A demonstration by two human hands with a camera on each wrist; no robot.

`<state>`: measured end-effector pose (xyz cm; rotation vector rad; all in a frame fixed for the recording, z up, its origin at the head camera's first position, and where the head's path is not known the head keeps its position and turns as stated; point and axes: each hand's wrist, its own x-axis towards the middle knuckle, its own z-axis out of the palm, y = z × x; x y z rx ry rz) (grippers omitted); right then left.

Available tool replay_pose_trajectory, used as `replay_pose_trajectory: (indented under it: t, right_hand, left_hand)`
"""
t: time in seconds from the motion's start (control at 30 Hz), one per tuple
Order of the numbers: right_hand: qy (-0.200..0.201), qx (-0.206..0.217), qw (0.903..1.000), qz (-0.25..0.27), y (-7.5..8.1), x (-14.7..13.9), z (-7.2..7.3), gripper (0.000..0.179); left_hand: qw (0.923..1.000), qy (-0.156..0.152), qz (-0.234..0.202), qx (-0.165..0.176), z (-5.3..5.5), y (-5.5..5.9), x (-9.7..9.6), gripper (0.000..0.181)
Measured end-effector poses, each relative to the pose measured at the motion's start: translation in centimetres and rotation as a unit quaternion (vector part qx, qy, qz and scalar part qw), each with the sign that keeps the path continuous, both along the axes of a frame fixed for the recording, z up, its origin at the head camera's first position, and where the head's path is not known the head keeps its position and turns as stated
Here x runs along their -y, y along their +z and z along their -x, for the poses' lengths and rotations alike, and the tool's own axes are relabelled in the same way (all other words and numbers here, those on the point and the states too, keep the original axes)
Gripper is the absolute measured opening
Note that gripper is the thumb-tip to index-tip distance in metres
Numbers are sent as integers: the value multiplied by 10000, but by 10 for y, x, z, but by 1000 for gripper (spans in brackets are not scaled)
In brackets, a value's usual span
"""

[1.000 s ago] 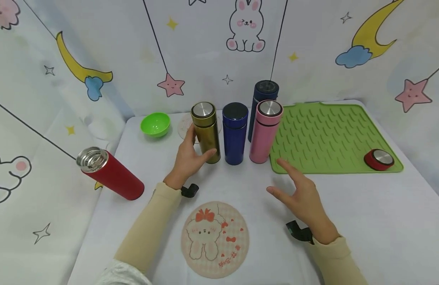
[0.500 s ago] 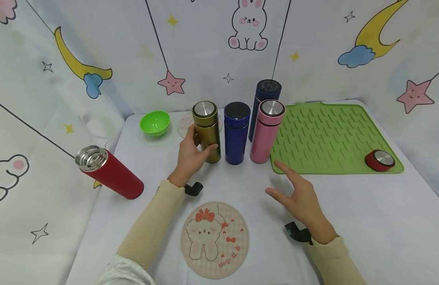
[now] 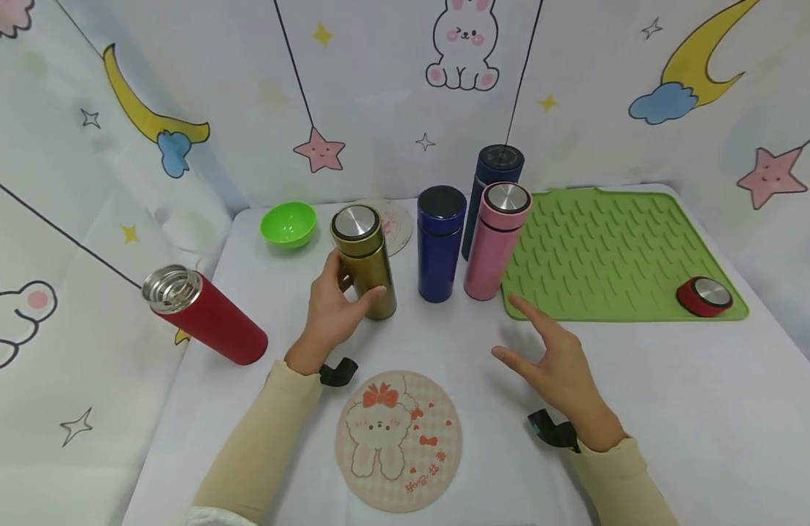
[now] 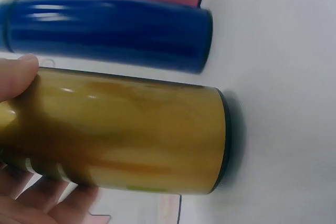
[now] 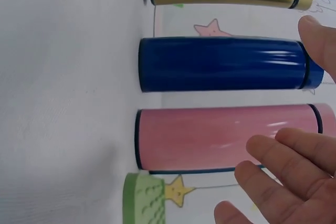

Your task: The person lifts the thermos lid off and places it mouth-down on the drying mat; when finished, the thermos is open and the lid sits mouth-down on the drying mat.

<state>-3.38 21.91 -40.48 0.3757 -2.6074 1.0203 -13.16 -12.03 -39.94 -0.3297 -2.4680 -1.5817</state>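
My left hand (image 3: 335, 310) grips a gold thermos (image 3: 368, 270) with a steel-topped lid. Its thumb lies on one side and its fingers curl round the other, as the left wrist view shows. The gold thermos leans slightly; whether its base touches the table I cannot tell. To its right stand a blue thermos (image 3: 439, 252) and a pink thermos (image 3: 497, 248), both upright, with a taller dark blue thermos (image 3: 499, 162) partly hidden behind the pink one. In front of the pink thermos my right hand (image 3: 562, 372) hovers with fingers spread, holding nothing.
A lidless red thermos (image 3: 217, 321) is at the left table edge. Its likely lid (image 3: 705, 296), red with a steel top, sits on a green mat (image 3: 615, 256) at right. A green bowl (image 3: 289, 225) and round coaster (image 3: 393, 223) are at the back; a rabbit mat (image 3: 398, 442) lies in front.
My left hand has drawn the gold thermos left and toward me, away from the blue one, and its gap to the blue thermos is wider. The right hand has barely moved.
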Motion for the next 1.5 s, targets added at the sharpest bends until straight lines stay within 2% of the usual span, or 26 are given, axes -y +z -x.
replay_pose_trajectory:
  t: [0.17,0.33,0.47,0.57,0.73,0.87,1.0,1.17,1.3,1.4,1.5]
  right_hand:
    - [63,-1,10000,38,5,3,1,87]
    - [296,-350,9987,229,16,11,5,87]
    - [598,-579,9955,454,34,21,8,90]
    - [930,-540,9915,726,49,31,8,93]
    - [1521,-383,9800,1225,70,51,5,100]
    - [1793,-292,9697,1634,80,68,3,104]
    - [1679,-243,9650,2001,86,80,-1,99]
    - [1174,-374,9715,2024,90,88,-5,92]
    - [924,-474,9759,1919,89,88,-4,85]
    - [1023,-508,9769,1807,89,85,-2,80]
    - [1417,-555,9752,1605,91,79,1,76]
  left_hand:
    - [9997,-84,96,-220,-21,6,0,77]
    - [9964,-394,277,-697,-37,15,-4,81]
    - [9895,-691,460,-1182,-44,22,-9,84]
    - [9827,-905,628,-1488,-48,25,-13,83]
    - [9744,-1200,803,-1725,-55,23,-21,83]
    - [9677,-1328,1049,-1870,-60,21,-25,84]
    - [9606,-1227,1346,-2101,-63,20,-28,83]
    - [9531,-976,1574,-2393,-66,19,-32,82]
    - [9497,-890,1699,-2475,-67,19,-34,82]
    - [9500,-1054,1699,-2398,-67,21,-33,82]
    - [9509,-1400,1682,-2188,-65,26,-29,82]
